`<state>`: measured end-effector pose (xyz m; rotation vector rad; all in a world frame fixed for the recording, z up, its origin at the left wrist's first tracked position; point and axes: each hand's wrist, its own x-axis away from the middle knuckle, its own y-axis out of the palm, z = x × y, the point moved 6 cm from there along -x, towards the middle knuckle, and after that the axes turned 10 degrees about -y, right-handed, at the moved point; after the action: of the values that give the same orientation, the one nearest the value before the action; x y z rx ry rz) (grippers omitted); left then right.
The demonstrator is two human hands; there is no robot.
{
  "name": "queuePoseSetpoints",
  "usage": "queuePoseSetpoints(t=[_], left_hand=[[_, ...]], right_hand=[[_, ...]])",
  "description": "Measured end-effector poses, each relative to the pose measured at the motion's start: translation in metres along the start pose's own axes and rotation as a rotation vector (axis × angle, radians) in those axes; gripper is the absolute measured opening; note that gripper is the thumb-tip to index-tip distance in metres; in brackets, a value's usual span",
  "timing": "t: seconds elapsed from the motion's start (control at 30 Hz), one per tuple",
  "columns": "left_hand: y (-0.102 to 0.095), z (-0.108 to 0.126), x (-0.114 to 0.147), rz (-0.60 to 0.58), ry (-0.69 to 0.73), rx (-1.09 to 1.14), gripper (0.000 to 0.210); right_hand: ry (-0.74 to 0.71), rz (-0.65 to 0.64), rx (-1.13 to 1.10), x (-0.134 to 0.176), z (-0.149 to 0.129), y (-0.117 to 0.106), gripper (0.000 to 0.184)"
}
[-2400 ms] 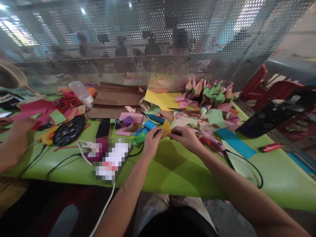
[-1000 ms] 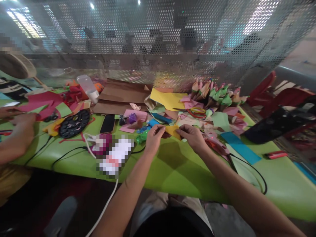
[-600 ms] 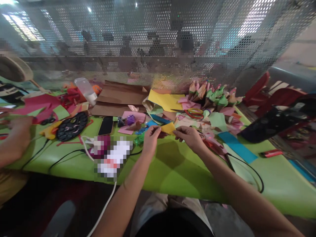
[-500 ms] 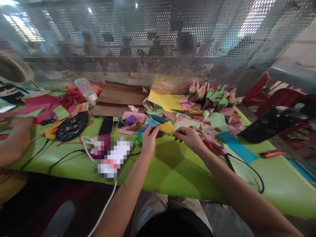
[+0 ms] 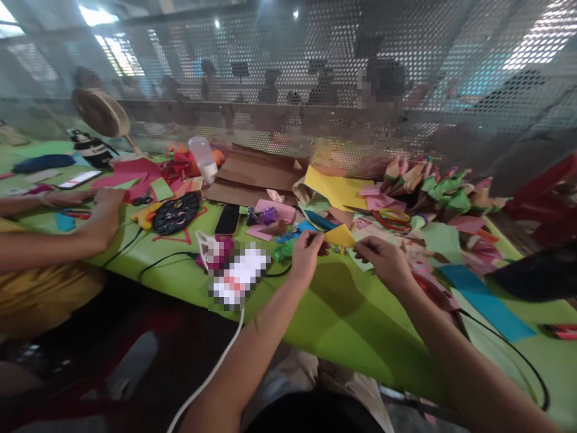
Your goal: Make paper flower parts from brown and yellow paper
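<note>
A small piece of yellow paper (image 5: 339, 236) is stretched between my two hands, a little above the green table (image 5: 324, 325). My left hand (image 5: 309, 249) pinches its left end between thumb and fingers. At its right corner, my right hand (image 5: 383, 258) is closed on the paper, fingertips together. Green crinkled wrapping (image 5: 283, 251) and blue crinkled wrapping (image 5: 297, 231) lie just left of my left hand. Beside my right forearm rests a pink and red glue gun (image 5: 435, 285) with a black cord.
Paper cones (image 5: 442, 180) are heaped at the back right, near a blue paper strip (image 5: 489, 300). Brown paper (image 5: 256, 171) lies against the perforated metal screen (image 5: 270, 78). Left are a phone with a white cable (image 5: 241, 276), a black phone (image 5: 228, 219) and a co-worker's arm (image 5: 67, 237).
My view has swung to the left, so things sit further right and more of the co-worker shows. Both my hands keep hold of the yellow paper, little altered.
</note>
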<state>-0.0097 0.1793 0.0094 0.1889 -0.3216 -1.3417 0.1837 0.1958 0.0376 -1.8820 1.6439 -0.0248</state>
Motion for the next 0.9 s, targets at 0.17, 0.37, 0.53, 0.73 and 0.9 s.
queuePoseSetpoints(t=[0.17, 0.37, 0.53, 0.73, 0.9], left_hand=[[-0.006, 0.004, 0.002, 0.057, 0.031, -0.034, 0.031], [0.038, -0.019, 0.024, -0.532, -0.156, -0.487, 0.015], [0.049, -0.035, 0.039, -0.772, -0.239, -0.671, 0.018], [0.05, -0.038, 0.043, -0.83, -0.239, -0.748, 0.012], [0.05, -0.031, 0.041, -0.788, -0.14, -0.81, 0.017]], right_hand=[[0.044, 0.115, -0.015, -0.01, 0.005, -0.017, 0.05], [-0.013, -0.079, -0.002, -0.045, -0.008, 0.015, 0.047], [-0.132, -0.359, 0.139, -0.066, -0.028, 0.083, 0.035], [-0.14, -0.385, 0.342, -0.091, -0.035, 0.116, 0.026], [-0.041, -0.188, 0.612, -0.121, -0.021, 0.067, 0.02]])
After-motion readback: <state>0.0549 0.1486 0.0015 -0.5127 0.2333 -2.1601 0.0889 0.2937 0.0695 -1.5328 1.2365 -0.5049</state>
